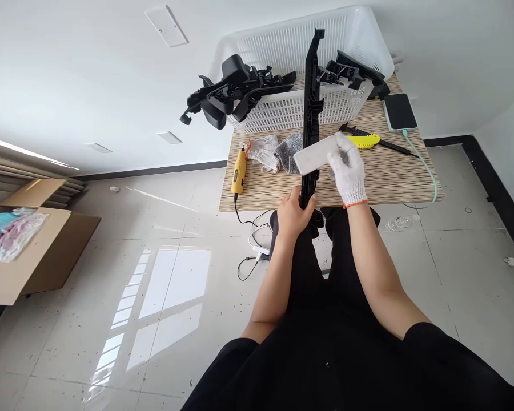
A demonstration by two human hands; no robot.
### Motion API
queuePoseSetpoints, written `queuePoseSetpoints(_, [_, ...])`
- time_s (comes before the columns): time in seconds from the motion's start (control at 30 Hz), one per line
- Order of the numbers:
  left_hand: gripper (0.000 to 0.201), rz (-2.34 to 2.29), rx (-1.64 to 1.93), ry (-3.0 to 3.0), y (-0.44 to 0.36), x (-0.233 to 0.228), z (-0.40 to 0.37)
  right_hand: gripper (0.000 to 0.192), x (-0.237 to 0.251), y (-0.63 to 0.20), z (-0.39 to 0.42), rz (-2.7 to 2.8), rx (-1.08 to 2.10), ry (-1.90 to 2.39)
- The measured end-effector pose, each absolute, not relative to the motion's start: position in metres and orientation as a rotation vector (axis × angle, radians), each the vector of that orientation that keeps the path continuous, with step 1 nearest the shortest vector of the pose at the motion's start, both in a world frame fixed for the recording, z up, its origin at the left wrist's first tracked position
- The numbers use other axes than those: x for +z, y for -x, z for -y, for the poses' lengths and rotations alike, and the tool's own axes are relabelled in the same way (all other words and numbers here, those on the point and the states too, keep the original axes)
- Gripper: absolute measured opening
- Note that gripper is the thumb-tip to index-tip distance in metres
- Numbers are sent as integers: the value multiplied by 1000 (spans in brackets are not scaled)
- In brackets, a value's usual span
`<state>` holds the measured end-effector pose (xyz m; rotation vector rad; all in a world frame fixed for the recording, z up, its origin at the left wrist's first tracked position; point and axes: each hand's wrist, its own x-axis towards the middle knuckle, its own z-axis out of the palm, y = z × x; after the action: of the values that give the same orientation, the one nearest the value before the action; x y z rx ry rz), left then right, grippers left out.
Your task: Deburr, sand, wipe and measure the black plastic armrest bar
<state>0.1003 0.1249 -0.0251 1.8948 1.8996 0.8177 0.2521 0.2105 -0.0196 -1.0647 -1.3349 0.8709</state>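
Upright, black strip (312, 108) points away; bare left hand (292, 214) grips its base, gloved right hand (348, 168) seemingly clasps white block (319, 153).

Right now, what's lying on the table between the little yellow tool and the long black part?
In the head view, a pair of knit gloves lies between the yellow tool and the long black part, on the striped table.
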Motion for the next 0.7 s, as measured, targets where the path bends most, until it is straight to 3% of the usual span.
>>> queuePoseSetpoints(0.2, [31,-1905,836,-1898,-100,-25,-124,53,-22,-253,-212,1002,908,1052])
queuePoseSetpoints(0.33, [31,-1905,828,-1898,-100,-25,-124,54,-19,-253,-210,1140,1081,1018])
queuePoseSetpoints(0.7, [31,-1895,857,-1899,-100,-27,-124,53,-18,-255,-210,1068,961,1052])
